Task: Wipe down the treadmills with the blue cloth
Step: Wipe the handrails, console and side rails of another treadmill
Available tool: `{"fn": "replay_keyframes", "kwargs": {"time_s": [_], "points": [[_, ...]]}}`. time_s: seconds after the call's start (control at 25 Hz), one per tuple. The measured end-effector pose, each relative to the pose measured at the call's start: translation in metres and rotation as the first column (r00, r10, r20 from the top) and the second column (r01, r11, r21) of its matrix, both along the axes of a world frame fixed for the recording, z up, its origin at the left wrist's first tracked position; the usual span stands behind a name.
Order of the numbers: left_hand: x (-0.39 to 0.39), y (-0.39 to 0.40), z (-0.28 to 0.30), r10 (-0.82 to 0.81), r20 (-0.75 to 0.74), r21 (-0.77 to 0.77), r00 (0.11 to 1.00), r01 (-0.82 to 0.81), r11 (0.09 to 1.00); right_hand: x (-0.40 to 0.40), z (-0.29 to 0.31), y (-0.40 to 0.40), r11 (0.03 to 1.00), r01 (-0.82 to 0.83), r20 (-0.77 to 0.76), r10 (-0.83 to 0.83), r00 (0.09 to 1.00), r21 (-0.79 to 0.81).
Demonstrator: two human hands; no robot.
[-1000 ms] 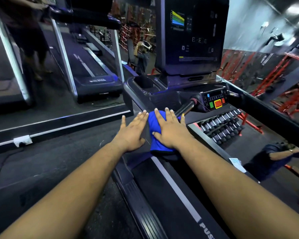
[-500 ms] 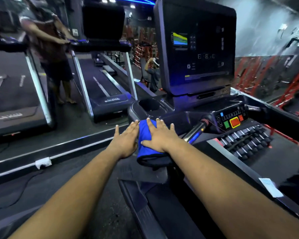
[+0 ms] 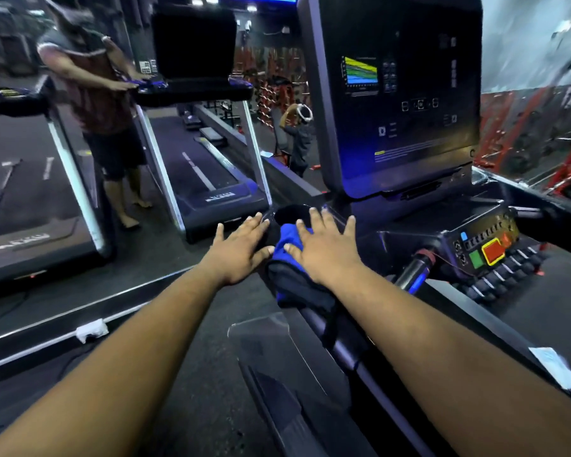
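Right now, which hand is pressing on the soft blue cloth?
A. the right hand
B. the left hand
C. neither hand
A: the right hand lies flat, fingers straight, on the soft blue cloth at the black treadmill console's edge, while the left hand rests beside the cloth.

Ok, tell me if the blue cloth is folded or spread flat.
Folded: the blue cloth sits bunched in thick layers under the right hand, draped over the treadmill's rail.

cloth [image 3: 289,240]: bright blue. treadmill console [image 3: 393,94]: black, screen graph [image 3: 360,71] banded yellow/green/blue. button panel [image 3: 485,249]: red button yellow-rimmed, green square, small blue one.
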State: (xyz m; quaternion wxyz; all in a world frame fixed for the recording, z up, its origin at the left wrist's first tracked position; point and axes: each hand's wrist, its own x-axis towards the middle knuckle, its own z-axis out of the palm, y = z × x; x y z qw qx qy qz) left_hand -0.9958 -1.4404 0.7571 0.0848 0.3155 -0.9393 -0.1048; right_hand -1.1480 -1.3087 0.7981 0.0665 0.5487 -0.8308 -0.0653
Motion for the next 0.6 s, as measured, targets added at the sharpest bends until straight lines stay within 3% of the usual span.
{"fn": "replay_keyframes", "kwargs": {"time_s": [0.12,0.24,0.32,0.48,0.6], "points": [[-0.018,-0.037,0.0,-0.074,0.003,0.017,0.997,0.074,0.997,0.004,0.001,-0.02,0.988,0.141,-0.031,-0.144,0.989,-0.07],[-0.033,-0.077,-0.004,-0.239,-0.007,-0.018,0.971,0.239,0.971,0.035,-0.019,0.004,0.995,0.032,0.181,-0.015,0.983,-0.091],[-0.045,-0.095,-0.008,-0.366,-0.035,-0.004,0.93,0.366,0.931,0.027,-0.02,-0.001,0.998,0.065,0.265,-0.059,0.963,-0.013],[-0.052,-0.108,-0.024,-0.484,-0.224,0.052,0.846,0.507,0.861,-0.021,-0.004,-0.059,0.967,0.243,0.217,-0.254,0.942,0.08],[-0.049,-0.113,-0.03,-0.51,-0.31,0.084,0.803,0.557,0.826,-0.004,-0.014,-0.058,0.976,0.211,0.211,-0.219,0.953,0.058]]}}
